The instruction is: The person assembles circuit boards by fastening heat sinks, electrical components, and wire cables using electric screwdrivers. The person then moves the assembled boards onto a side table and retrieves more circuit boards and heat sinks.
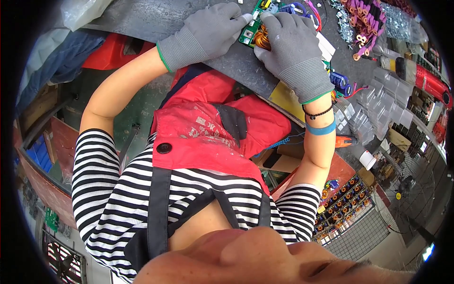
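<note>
We are bringing our gloved left hand (210,35) to the left edge of a green circuit board (247,34), fingertips drawn close together; we are not seeing enough to tell whether they are pinching it. Our gloved right hand (295,54) is curving over the board's other side, thumb and fingers closing around it beside a copper coil (261,39). The board is sitting between both hands, over the near part of the dark table (250,71), though we are not making out whether it is resting there. Thick gloves are probably dulling our touch, so a hard press could be bending the coil or small parts, and an uneven grip could be letting the board slip toward the apron (203,128). Blue cylinders (293,8) and a red wire (316,16) are lying just beyond, where fingers could be snagging. Farther right, silver metal bits (344,23) and purple wires (366,21) are crowding the table; a stray bit could be scratching or shorting the board.
</note>
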The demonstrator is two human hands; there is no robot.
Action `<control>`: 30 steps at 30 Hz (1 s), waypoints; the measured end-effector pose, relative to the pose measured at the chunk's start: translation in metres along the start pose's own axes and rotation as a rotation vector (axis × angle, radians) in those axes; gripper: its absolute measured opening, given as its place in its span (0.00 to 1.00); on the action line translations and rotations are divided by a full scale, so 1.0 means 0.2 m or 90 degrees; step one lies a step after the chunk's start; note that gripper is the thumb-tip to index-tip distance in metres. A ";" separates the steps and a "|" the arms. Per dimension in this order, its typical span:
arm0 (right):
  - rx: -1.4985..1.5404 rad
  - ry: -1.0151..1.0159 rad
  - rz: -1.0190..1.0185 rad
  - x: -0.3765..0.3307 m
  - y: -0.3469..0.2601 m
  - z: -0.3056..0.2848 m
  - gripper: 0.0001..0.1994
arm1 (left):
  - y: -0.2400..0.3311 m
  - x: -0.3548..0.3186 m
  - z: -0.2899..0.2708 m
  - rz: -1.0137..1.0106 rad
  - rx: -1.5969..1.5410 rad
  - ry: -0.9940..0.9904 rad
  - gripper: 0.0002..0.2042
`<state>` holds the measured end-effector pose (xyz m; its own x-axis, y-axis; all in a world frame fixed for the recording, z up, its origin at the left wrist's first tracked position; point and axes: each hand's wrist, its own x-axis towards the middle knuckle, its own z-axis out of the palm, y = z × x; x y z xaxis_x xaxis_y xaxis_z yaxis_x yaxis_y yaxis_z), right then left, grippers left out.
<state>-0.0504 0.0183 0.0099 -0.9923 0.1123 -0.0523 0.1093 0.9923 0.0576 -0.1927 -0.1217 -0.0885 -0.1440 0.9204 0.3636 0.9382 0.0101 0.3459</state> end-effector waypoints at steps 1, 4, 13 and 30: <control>-0.005 -0.015 0.011 0.00 0.00 0.00 0.26 | 0.01 0.00 -0.01 0.000 0.011 -0.010 0.17; -0.022 -0.009 0.016 -0.01 0.00 0.01 0.30 | 0.03 0.05 -0.09 0.006 -0.028 -0.030 0.17; 0.031 0.300 0.149 -0.42 0.14 -0.20 0.30 | 0.01 0.02 -0.17 0.042 -0.199 0.177 0.11; 0.023 0.115 0.195 -0.96 0.29 0.04 0.26 | 0.86 0.18 0.25 -0.036 -0.239 -0.117 0.09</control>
<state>0.1464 0.0544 0.0150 -0.9070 0.3973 0.1400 0.4022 0.9155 0.0074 -0.0212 -0.0665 -0.0589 -0.1015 0.9772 0.1862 0.7459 -0.0491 0.6643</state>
